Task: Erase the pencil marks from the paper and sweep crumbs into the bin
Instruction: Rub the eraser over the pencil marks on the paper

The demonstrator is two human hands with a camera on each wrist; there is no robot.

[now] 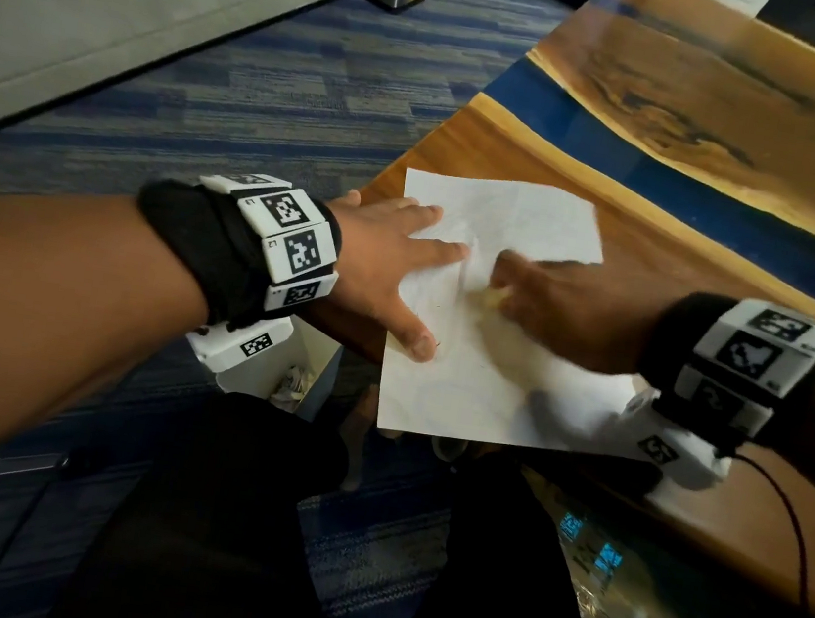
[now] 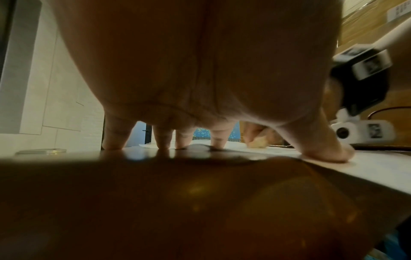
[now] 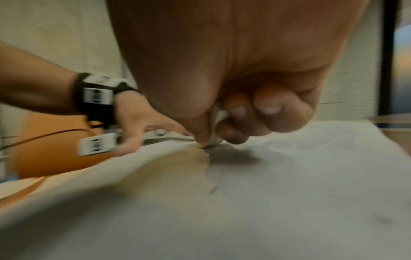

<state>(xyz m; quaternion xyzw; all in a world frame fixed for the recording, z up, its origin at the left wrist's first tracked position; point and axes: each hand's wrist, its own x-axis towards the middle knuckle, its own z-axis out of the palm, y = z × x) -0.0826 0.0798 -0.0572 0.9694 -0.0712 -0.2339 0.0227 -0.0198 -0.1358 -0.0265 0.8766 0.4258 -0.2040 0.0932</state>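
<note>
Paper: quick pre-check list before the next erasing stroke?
1. Paper pinned: left hand lies flat on it, fingers spread and pressing down. ok.
2. Eraser gripped: right hand pinches it, tip on the sheet. ok.
3. Paper on the table: its near edge hangs past the table edge. not ok.
4. Paper flat: it is wrinkled between the two hands. not ok.
5. Pencil marks left: faint traces show, but the pictures are blurred. cannot tell.
6. Bin in reach for crumbs: a white one stands below the table edge, under the left wrist. ok.
</note>
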